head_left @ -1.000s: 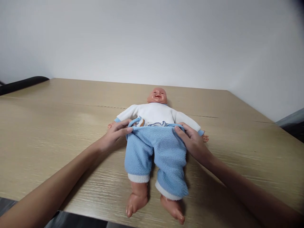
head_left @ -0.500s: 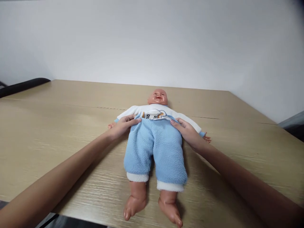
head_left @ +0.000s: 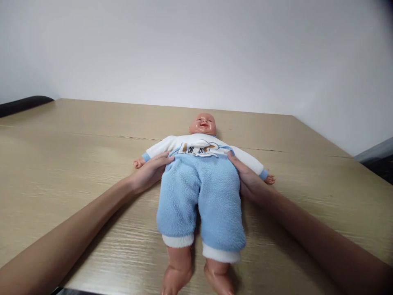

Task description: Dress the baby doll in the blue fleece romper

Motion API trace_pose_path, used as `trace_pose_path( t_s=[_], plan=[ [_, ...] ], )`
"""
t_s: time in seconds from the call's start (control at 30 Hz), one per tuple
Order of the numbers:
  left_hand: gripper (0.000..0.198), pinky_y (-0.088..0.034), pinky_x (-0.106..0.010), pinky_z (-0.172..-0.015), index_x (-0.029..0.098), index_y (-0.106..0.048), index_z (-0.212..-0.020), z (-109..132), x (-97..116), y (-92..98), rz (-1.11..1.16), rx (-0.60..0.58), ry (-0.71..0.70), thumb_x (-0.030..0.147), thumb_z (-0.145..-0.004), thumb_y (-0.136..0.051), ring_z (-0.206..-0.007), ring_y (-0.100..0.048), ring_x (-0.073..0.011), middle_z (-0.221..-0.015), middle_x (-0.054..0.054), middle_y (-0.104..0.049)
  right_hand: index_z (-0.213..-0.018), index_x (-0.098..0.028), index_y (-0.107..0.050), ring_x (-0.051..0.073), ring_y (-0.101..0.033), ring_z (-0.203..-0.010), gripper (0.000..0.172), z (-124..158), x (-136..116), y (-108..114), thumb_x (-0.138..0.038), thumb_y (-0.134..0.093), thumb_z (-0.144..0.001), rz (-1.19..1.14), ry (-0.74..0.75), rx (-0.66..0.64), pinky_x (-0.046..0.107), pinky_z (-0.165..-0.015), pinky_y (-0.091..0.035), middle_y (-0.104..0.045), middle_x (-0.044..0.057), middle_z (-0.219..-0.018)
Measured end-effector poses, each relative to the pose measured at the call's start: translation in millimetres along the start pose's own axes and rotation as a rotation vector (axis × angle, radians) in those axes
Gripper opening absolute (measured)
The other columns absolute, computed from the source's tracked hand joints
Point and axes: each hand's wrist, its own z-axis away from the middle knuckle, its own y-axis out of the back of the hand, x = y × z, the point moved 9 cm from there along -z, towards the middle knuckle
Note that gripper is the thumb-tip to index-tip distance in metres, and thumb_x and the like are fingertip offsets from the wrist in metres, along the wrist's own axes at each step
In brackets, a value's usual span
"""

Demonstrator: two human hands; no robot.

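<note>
A baby doll lies on its back on the table, head away from me and feet toward me. It wears a white top with blue cuffs and fuzzy light-blue trousers with white hems. At the left of the waist, my left hand grips the trousers, thumb on top and fingers along the side. My right hand grips the opposite side, its thumb at the waistband and its other fingers hidden behind the cloth. Between my hands, a cartoon print on the front is bunched up.
The doll rests on a light wooden table with a seam running across it. A pale wall rises behind. Dark objects stand beyond the left edge and the right edge.
Both hands have shifted outward and down along the sides of the waist. The trousers look wider and sit a little nearer me, and more of the print shows. The view has tilted slightly.
</note>
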Motion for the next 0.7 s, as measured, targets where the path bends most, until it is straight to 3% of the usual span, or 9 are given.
trace_pose_path(
  t_s=[0.07,0.17,0.27,0.37,0.47,0.53,0.6,0.7],
  plan=[
    [0.039,-0.054,-0.042,-0.094,0.022,-0.074,-0.122,-2,-2,-4.0,0.076,0.023,0.053,0.046,-0.092,-0.079,-0.109,-0.072,-0.0312,-0.113,-0.008,-0.079,-0.123,-0.030,-0.076,0.032,-0.075,-0.124,0.049,2,7,-5,-0.070,-0.067,-0.096,-0.101,-0.117,0.004,0.049,-0.109,-0.062,-0.084,0.009,-0.118],
    [0.040,-0.053,-0.039,-0.091,0.025,-0.074,-0.121,-3,4,-5.8,0.083,0.088,0.044,0.045,-0.088,-0.084,-0.104,-0.071,-0.0284,-0.110,-0.006,-0.078,-0.119,-0.029,-0.076,0.033,-0.075,-0.125,0.047,-1,12,-3,-0.070,-0.069,-0.095,-0.123,-0.142,0.036,0.049,-0.107,-0.063,-0.084,0.009,-0.116],
    [0.032,-0.050,-0.039,-0.084,0.026,-0.075,-0.109,0,12,-4.4,-0.043,0.116,0.038,0.050,-0.088,-0.083,-0.096,-0.066,-0.0281,-0.097,-0.005,-0.075,-0.117,-0.031,-0.077,0.031,-0.067,-0.137,0.046,-6,7,7,-0.071,-0.070,-0.094,-0.023,-0.047,0.055,0.048,-0.118,-0.055,-0.081,0.006,-0.125],
    [0.025,-0.045,-0.038,-0.080,0.025,-0.072,-0.093,3,23,5.5,-0.278,0.144,0.009,0.049,-0.091,-0.076,-0.086,-0.058,-0.0262,-0.083,-0.003,-0.065,-0.110,-0.031,-0.078,0.034,-0.062,-0.138,0.046,-4,-11,18,-0.073,-0.069,-0.094,0.249,0.106,0.027,0.051,-0.127,-0.042,-0.079,0.005,-0.126],
    [0.021,-0.043,-0.037,-0.081,0.023,-0.068,-0.084,2,36,11.7,-0.495,0.081,-0.073,0.043,-0.092,-0.070,-0.082,-0.050,-0.0232,-0.080,-0.001,-0.056,-0.098,-0.028,-0.077,0.036,-0.065,-0.122,0.041,9,-27,18,-0.068,-0.068,-0.097,0.543,0.245,-0.119,0.054,-0.122,-0.044,-0.078,0.006,-0.111],
    [0.021,-0.043,-0.037,-0.084,0.022,-0.068,-0.085,2,38,11.6,-0.560,0.004,-0.110,0.043,-0.090,-0.070,-0.085,-0.050,-0.0232,-0.086,-0.001,-0.057,-0.097,-0.027,-0.076,0.035,-0.066,-0.113,0.036,19,-30,15,-0.063,-0.069,-0.097,0.606,0.286,-0.205,0.053,-0.115,-0.048,-0.076,0.006,-0.104],
    [0.024,-0.043,-0.036,-0.087,0.023,-0.067,-0.089,2,34,13.6,-0.569,-0.004,-0.104,0.046,-0.091,-0.070,-0.090,-0.053,-0.0242,-0.092,-0.002,-0.060,-0.104,-0.029,-0.076,0.034,-0.066,-0.113,0.031,25,-27,15,-0.059,-0.073,-0.095,0.545,0.262,-0.207,0.051,-0.113,-0.050,-0.076,0.005,-0.107],
    [0.025,-0.045,-0.037,-0.091,0.024,-0.067,-0.100,2,19,16.7,-0.453,0.089,-0.048,0.048,-0.096,-0.066,-0.101,-0.057,-0.0268,-0.101,-0.003,-0.066,-0.116,-0.032,-0.074,0.033,-0.068,-0.119,0.034,25,-15,12,-0.059,-0.071,-0.096,0.289,0.140,-0.122,0.049,-0.113,-0.052,-0.078,0.004,-0.115]
  ],
)
